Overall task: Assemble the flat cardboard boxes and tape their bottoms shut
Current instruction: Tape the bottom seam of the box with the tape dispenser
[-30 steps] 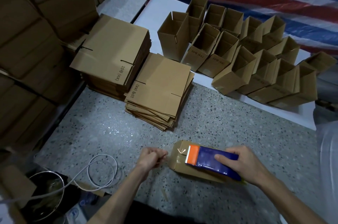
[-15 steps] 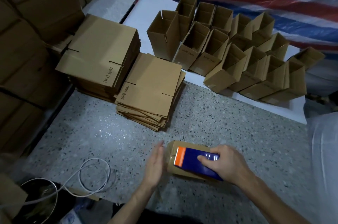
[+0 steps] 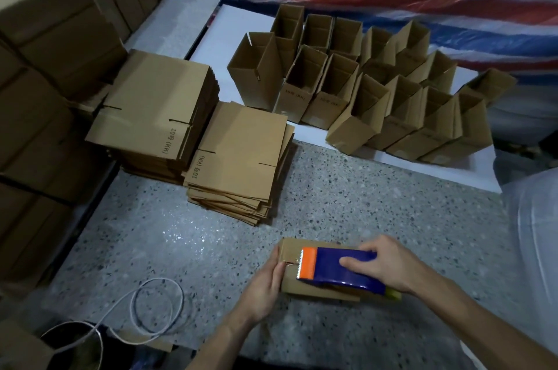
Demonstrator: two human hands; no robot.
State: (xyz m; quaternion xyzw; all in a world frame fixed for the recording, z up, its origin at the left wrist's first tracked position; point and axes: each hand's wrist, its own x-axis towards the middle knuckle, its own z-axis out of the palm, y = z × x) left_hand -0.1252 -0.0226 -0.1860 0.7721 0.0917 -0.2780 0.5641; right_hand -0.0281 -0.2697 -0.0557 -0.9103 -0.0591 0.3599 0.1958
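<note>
A small cardboard box point(image 3: 305, 285) lies on its side on the speckled floor point(image 3: 362, 212), near the bottom centre of the view. The left hand point(image 3: 265, 285) presses flat against the box's left end, fingers point(image 3: 276, 271) extended together and closed around nothing. The right hand point(image 3: 383, 264) grips the blue tape dispenser point(image 3: 332, 268) from above, fingers curled over its body. The dispenser rests on the box's upper face, with its orange serrated end point(image 3: 308, 262) at the left edge of the box, just beside the left hand. A short piece of tape appears to bridge the cutter and the box edge, though blur prevents confirmation.

Two stacks of flat boxes point(image 3: 238, 158) sit beyond the work area, touching one another. A group of assembled boxes point(image 3: 377, 94) stands open-topped on a white board point(image 3: 223, 37) to the right of the stacks. A coiled white cable point(image 3: 157, 309) lies at lower left.
</note>
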